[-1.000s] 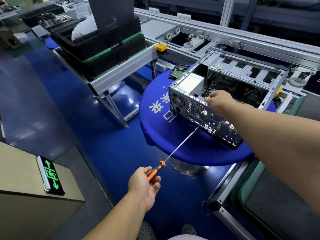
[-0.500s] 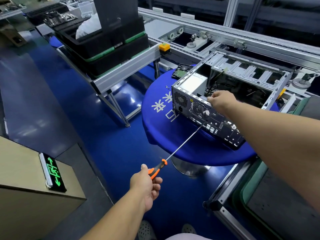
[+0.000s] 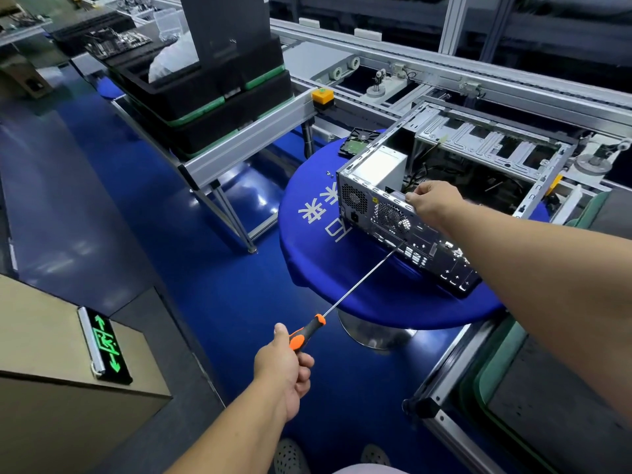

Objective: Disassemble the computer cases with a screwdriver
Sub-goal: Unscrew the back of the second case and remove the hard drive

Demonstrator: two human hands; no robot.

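Note:
An open metal computer case lies on its side on a round blue table, its rear panel facing me. My left hand grips the orange and black handle of a long screwdriver. The tip touches the rear panel below the fan grille. My right hand holds the top edge of the rear panel, fingers curled over the rim. Inside the case a white power supply shows at the left corner.
A hard drive lies on the table behind the case. Stacked black trays sit on an aluminium conveyor frame at the left. A cardboard box with a green exit sign stands at lower left. Another frame rail runs at lower right.
My left hand has dropped slightly and eased back along the handle, while the tip stays on the rear panel. My right hand keeps its hold on the case edge.

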